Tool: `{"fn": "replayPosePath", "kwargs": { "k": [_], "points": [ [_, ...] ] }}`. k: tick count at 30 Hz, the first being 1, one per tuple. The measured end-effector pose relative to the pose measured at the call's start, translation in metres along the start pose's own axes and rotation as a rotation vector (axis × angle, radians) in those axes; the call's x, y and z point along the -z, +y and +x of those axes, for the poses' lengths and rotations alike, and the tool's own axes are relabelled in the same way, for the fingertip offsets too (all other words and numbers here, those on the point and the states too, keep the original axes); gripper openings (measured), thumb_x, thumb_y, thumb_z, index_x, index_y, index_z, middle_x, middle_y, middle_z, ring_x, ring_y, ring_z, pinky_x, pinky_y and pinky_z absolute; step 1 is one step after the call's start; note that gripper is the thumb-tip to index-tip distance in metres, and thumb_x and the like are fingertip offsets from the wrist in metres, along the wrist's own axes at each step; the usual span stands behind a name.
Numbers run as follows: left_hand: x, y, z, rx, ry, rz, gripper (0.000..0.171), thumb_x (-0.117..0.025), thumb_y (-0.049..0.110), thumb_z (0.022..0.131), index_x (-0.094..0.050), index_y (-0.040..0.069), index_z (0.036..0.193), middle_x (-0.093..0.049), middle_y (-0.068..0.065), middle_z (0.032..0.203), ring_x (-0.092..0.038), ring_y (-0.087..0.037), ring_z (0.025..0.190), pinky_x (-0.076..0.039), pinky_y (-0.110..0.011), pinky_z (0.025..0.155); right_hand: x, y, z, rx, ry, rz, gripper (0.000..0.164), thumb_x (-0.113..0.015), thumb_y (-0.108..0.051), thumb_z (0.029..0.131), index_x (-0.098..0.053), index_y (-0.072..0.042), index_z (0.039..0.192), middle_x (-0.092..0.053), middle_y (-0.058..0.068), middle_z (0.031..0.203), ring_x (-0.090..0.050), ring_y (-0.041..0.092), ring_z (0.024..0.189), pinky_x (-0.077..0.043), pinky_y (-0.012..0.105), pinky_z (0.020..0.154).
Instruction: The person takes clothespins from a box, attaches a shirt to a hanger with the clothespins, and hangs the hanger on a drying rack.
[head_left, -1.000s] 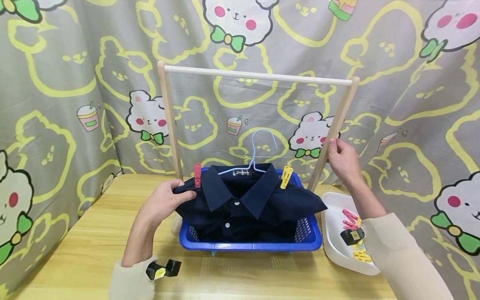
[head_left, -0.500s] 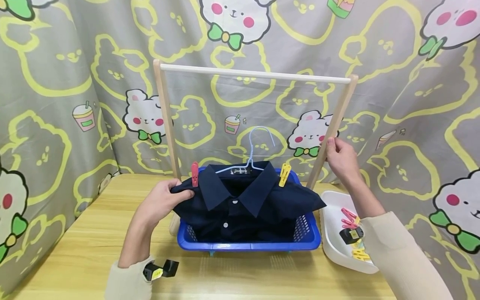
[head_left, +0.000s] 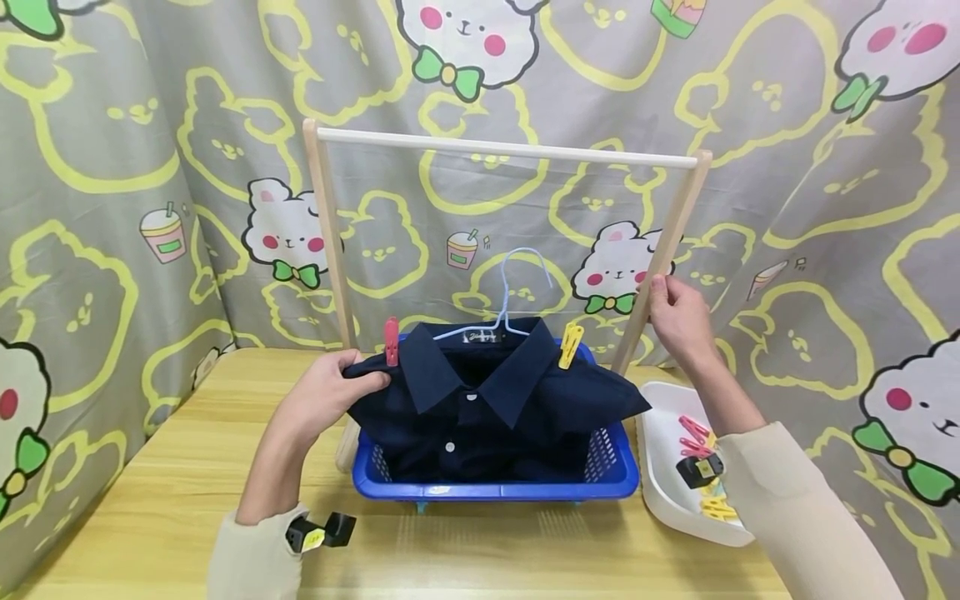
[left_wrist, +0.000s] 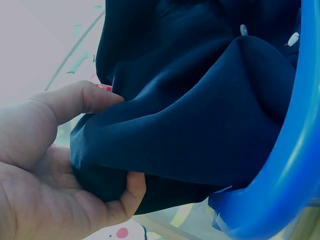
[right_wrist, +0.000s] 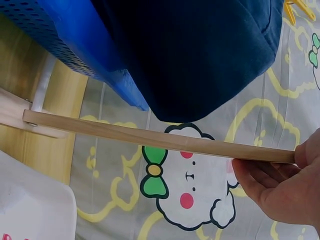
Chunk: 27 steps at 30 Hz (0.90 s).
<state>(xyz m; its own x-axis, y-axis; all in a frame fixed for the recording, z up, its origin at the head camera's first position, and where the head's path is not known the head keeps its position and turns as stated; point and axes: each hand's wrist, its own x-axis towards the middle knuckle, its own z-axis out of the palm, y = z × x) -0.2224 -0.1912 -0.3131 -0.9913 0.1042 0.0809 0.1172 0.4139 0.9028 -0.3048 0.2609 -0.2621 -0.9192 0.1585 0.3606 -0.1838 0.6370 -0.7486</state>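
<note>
A dark navy button-up shirt (head_left: 420, 433) sits on a light blue wire hanger (head_left: 505, 315), its lower part inside the blue basket (head_left: 495, 491). A red clothespin (head_left: 392, 343) grips the shirt's left shoulder and a yellow clothespin (head_left: 571, 346) the right. My left hand (head_left: 318, 400) pinches the cloth at the left shoulder or sleeve; in the left wrist view, thumb and fingers fold round the fabric (left_wrist: 165, 130). My right hand (head_left: 682, 321) holds the right post of a wooden rack (right_wrist: 150, 137), apart from the shirt. The hanger's hook hangs free below the rack's bar (head_left: 510, 148).
To the right of the basket stands a white tray (head_left: 667, 504) with several pink and yellow clothespins (head_left: 717, 507), partly covered by the right sleeve (head_left: 795, 492). The wooden table (head_left: 187, 467) backs onto a patterned curtain (head_left: 390, 75).
The shirt and hanger have risen slightly with my left hand. My right hand keeps its grip on the rack post. The whole head view has shifted a little.
</note>
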Motion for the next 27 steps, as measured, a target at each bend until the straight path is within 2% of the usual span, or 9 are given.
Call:
{"fn": "replayPosePath", "kwargs": {
  "k": [7,14,19,27],
  "points": [
    [-0.001,0.005,0.003,-0.018,0.012,0.014,0.027,-0.07,0.023,0.093,-0.055,0.002,0.085,-0.042,-0.003,0.075,-0.049,-0.024,0.079,-0.038,-0.034,0.069,0.001,0.0,0.0,0.004,-0.002,0.0,0.064,-0.03,-0.052,0.107,-0.059,-0.001,0.132,-0.063,0.027,0.123,-0.062,0.038,0.11,-0.046,0.037,0.084],
    [0.001,0.013,0.007,-0.045,0.002,0.036,0.027,-0.069,0.024,0.093,-0.056,0.002,0.086,-0.043,-0.003,0.076,-0.049,-0.023,0.079,-0.038,-0.035,0.07,0.001,-0.001,-0.002,-0.006,-0.009,0.004,0.066,-0.029,-0.053,0.107,-0.058,-0.001,0.134,-0.062,0.028,0.124,-0.062,0.042,0.113,-0.046,0.048,0.091],
    [0.003,0.015,0.009,-0.043,-0.01,0.04,0.026,-0.067,0.023,0.094,-0.055,0.001,0.086,-0.043,-0.004,0.077,-0.049,-0.024,0.081,-0.038,-0.036,0.072,0.001,0.001,-0.002,0.003,-0.003,-0.013,0.063,-0.03,-0.049,0.108,-0.059,0.0,0.133,-0.063,0.029,0.124,-0.063,0.042,0.113,-0.047,0.044,0.087],
    [0.004,0.022,0.011,-0.047,0.01,0.056,0.025,-0.068,0.022,0.093,-0.056,0.002,0.084,-0.045,-0.002,0.073,-0.05,-0.023,0.077,-0.04,-0.035,0.069,0.0,0.0,-0.001,-0.003,0.003,0.009,0.063,-0.031,-0.05,0.107,-0.058,-0.001,0.135,-0.062,0.028,0.124,-0.062,0.041,0.113,-0.047,0.046,0.09]
  ]
}}
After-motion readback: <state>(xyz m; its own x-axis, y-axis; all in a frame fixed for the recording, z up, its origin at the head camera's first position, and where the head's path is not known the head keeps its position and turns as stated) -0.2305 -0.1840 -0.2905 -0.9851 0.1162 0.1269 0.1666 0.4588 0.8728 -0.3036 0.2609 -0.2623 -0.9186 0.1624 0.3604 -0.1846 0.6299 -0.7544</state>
